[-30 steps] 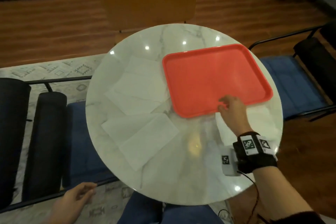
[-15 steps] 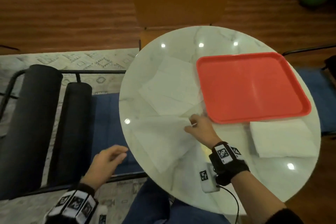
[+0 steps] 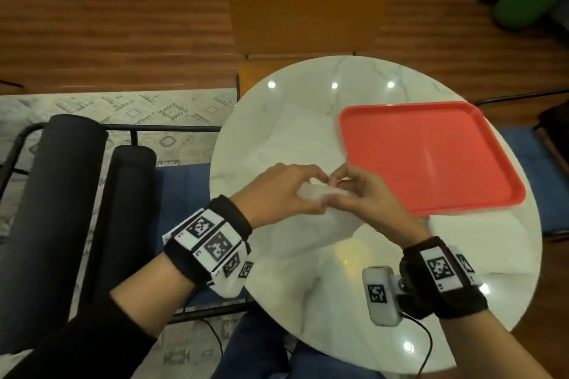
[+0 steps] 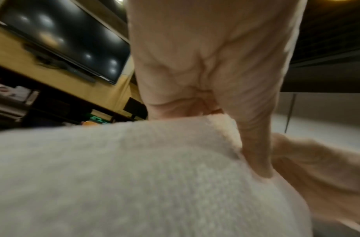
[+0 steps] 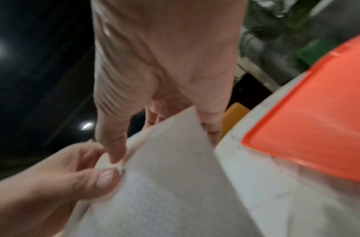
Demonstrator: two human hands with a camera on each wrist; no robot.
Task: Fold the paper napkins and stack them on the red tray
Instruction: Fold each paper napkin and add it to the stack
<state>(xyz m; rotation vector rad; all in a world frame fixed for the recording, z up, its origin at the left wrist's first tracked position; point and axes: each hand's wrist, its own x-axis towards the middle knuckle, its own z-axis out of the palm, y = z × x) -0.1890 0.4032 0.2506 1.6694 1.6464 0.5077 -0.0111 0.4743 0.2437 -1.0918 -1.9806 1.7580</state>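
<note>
Together, a soft, finely embossed white paper napkin (image 3: 320, 194) is pinched at its upper edge by the left hand (image 3: 277, 191) and right hand (image 3: 366, 197), lifted over the glossy round marble table (image 3: 308, 301), just beside the smooth rectangular red plastic tray (image 3: 431, 157) with rounded corners.

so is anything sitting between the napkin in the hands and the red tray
Nothing visible. Both hands, left and right, pinch the napkin just left of the red tray, whose surface is bare.
</note>
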